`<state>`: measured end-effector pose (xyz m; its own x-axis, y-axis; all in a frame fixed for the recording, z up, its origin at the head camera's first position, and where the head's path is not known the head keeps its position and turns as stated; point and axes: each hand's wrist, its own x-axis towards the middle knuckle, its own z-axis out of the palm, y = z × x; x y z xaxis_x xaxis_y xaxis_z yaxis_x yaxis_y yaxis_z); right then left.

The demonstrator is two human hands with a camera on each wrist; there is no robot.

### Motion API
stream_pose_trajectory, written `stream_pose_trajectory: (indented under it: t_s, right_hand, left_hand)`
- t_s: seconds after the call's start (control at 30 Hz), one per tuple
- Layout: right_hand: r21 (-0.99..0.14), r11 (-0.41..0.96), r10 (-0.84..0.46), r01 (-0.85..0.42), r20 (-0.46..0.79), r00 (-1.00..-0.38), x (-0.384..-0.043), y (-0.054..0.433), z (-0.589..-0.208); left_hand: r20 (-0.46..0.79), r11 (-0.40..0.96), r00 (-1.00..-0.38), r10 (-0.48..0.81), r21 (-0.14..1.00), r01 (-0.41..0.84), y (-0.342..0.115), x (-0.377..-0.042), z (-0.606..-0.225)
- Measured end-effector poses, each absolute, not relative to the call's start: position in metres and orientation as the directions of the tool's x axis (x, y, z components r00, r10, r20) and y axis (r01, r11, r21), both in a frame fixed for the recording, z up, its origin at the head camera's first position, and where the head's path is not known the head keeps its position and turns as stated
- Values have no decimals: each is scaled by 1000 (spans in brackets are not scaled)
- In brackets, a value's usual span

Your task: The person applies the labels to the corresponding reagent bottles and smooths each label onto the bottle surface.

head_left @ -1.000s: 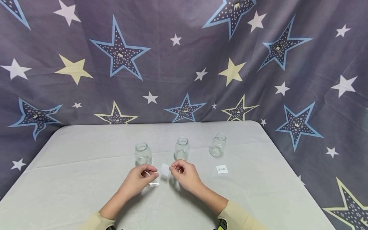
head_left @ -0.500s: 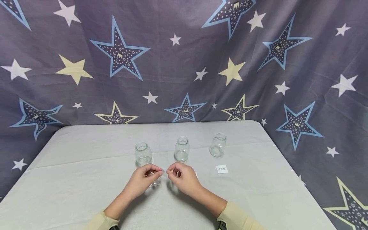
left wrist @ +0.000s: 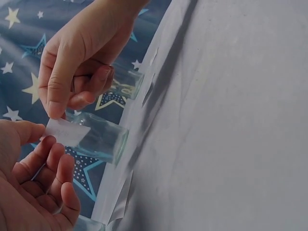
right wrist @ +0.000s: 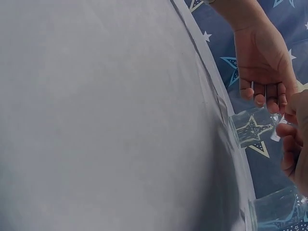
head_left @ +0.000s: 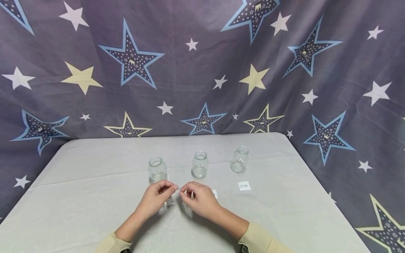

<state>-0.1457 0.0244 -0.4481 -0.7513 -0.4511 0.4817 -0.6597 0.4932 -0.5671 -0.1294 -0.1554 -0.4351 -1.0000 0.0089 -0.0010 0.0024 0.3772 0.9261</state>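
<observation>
In the left wrist view, a small white label (left wrist: pixel 68 132) hangs between my two hands. My left hand (head_left: pixel 155 196) pinches one corner of it with thumb and forefinger. The thumb and forefinger of my right hand (head_left: pixel 200 199) pinch its upper edge. From the head view only a thin sliver of this label shows between the fingertips. A glass jar (head_left: pixel 157 170) stands just beyond my left hand, and a second glass jar (head_left: pixel 200 165) just beyond my right. Under the left fingers lies a shiny, clear-looking square (head_left: pixel 169 201), partly hidden.
A third glass jar (head_left: pixel 239 160) stands farther right. In front of it lies a white label with dark characters (head_left: pixel 244 186). Another white label (head_left: pixel 215 194) is mostly hidden behind my right hand. A starry curtain (head_left: pixel 177 70) hangs behind the pale-covered table (head_left: pixel 79 196).
One second ago the label showed face-on in my right hand, apart from the left. The hands have since come together on it, and it is now almost edge-on in the head view.
</observation>
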Motion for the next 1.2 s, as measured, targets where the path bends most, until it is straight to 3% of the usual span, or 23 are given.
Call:
stream_pose_trajectory:
  t_s: [0.67,1.03,1.2]
  right_hand:
    - [-616,483,-442,-622,442,-780,-148,23,-448]
    - [-771,441,-316,-460,346,-883,-159,26,-448]
    - [-800,433,-310,-414,299,-902,-164,23,-448]
  left_hand:
    - [20,396,-1000,-9,918,15,-160,-133,-439]
    - [14,399,-1000,-28,917,2,-167,-134,-440]
    - [5,400,-1000,-21,917,-4,-168,-133,-438]
